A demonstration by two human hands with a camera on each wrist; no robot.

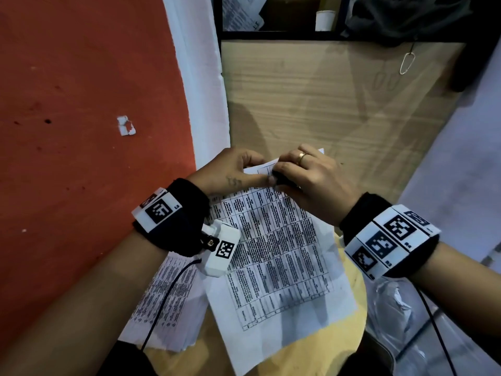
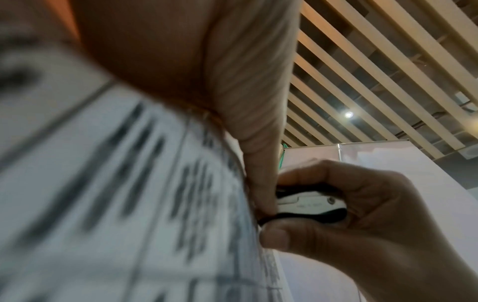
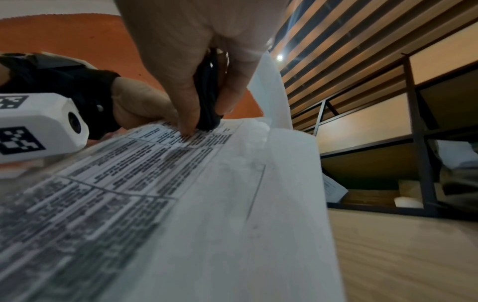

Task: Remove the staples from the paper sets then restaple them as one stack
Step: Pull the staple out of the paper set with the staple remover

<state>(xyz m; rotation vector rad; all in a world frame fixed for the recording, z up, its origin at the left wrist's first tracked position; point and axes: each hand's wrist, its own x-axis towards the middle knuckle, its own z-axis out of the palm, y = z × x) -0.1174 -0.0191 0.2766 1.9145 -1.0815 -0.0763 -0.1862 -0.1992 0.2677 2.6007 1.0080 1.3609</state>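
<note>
A printed paper set (image 1: 282, 256) with a table of text lies tilted over a round yellow stool top (image 1: 349, 329). My left hand (image 1: 233, 172) pinches the set's far top corner, thumb on top. My right hand (image 1: 306, 180) grips a small black staple remover (image 2: 310, 204) and presses its tip against that same corner, next to my left thumb. In the right wrist view the black staple remover (image 3: 209, 98) sits between thumb and fingers, its tip on the paper set (image 3: 160, 183). The staple itself is hidden. A second paper set (image 1: 168, 294) lies under my left forearm.
A wooden panel (image 1: 339, 109) stands behind the hands, with a dark-framed shelf (image 1: 271, 33) above it holding papers and a white cup (image 1: 324, 20). Red floor (image 1: 81, 131) spreads to the left. Clear plastic wrap (image 1: 401, 316) lies at the lower right.
</note>
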